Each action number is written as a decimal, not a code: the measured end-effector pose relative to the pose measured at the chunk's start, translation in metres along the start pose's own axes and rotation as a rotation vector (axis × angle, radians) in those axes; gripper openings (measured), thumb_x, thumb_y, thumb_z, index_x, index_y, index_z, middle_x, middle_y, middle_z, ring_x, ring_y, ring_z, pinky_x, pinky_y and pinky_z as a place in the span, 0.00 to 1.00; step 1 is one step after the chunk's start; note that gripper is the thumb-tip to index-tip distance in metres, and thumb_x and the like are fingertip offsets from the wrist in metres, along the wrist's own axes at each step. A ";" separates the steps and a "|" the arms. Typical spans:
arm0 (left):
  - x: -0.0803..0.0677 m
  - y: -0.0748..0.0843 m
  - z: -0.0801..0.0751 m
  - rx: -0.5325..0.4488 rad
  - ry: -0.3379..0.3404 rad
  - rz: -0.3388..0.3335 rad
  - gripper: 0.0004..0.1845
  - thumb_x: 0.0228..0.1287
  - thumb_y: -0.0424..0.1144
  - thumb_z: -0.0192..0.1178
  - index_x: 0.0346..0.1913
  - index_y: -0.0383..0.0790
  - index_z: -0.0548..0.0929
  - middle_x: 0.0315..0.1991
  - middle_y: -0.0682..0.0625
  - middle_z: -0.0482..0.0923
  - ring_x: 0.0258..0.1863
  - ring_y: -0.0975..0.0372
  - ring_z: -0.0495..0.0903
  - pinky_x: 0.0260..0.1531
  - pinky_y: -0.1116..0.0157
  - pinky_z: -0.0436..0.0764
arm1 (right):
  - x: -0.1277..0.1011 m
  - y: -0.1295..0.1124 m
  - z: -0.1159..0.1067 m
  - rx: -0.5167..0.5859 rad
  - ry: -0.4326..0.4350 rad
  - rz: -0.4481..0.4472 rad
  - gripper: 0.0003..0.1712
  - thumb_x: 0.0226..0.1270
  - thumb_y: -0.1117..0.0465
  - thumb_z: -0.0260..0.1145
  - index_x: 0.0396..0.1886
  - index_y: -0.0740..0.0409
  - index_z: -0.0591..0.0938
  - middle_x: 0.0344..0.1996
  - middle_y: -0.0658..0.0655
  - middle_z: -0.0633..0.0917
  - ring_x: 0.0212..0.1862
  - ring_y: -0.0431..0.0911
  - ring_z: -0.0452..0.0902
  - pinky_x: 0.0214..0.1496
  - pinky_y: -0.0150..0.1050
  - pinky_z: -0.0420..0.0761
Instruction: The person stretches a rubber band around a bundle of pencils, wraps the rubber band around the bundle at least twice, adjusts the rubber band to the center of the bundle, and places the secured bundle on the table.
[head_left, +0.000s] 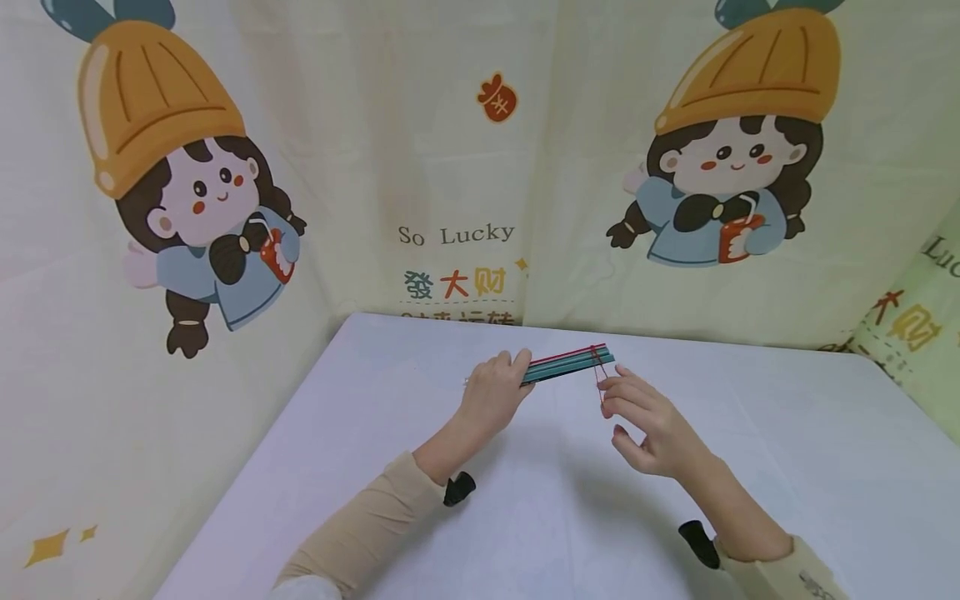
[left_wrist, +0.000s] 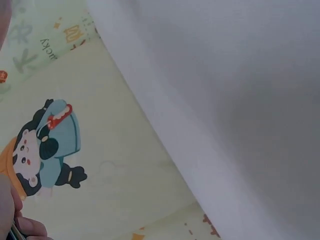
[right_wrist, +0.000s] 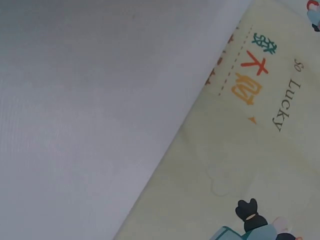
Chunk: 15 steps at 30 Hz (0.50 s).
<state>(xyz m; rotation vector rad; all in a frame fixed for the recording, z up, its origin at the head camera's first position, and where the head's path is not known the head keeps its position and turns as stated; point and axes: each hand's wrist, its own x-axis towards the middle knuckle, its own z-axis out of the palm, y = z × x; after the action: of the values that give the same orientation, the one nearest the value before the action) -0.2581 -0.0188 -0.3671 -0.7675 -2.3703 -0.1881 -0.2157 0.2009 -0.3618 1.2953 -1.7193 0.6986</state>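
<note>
Red rubber band (head_left: 597, 367) pinched by right hand (head_left: 648, 425); left hand (head_left: 491, 392) fingers grip the sticks (head_left: 570, 364).

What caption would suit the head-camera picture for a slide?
Left hand grips a bundle of sticks while right hand pulls a red rubber band around it.

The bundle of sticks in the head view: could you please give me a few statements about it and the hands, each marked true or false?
1. The left hand grips one end of the bundle of sticks. True.
2. A red rubber band loops round the bundle near its far end. True.
3. The right hand lies flat on the white table. False: it is raised, fingers at the rubber band.
4. The bundle lies flat on the table. False: the left hand holds it up.
</note>
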 end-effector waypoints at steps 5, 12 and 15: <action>0.001 0.006 -0.005 -0.051 -0.017 -0.048 0.13 0.58 0.41 0.61 0.41 0.39 0.72 0.24 0.48 0.74 0.19 0.62 0.74 0.17 0.70 0.71 | 0.005 -0.003 0.006 0.208 0.151 0.010 0.09 0.47 0.73 0.43 0.21 0.70 0.72 0.20 0.57 0.70 0.28 0.45 0.64 0.59 0.38 0.67; 0.003 0.014 -0.005 -0.099 -0.013 -0.089 0.12 0.58 0.41 0.61 0.40 0.39 0.72 0.23 0.49 0.73 0.20 0.61 0.74 0.17 0.68 0.71 | 0.001 -0.021 0.020 0.777 0.415 0.310 0.21 0.34 0.82 0.31 0.26 0.74 0.69 0.20 0.58 0.65 0.28 0.47 0.61 0.50 0.38 0.71; 0.003 0.017 -0.003 -0.097 -0.010 -0.086 0.13 0.58 0.41 0.61 0.40 0.39 0.72 0.22 0.49 0.72 0.19 0.61 0.74 0.17 0.68 0.70 | 0.001 -0.030 0.021 1.186 0.531 0.502 0.16 0.41 0.80 0.28 0.24 0.69 0.63 0.21 0.57 0.61 0.27 0.48 0.57 0.49 0.38 0.68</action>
<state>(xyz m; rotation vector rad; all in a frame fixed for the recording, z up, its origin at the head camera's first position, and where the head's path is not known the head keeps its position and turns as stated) -0.2489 -0.0045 -0.3641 -0.7128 -2.4202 -0.3383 -0.1930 0.1743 -0.3730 1.1572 -1.1242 2.3453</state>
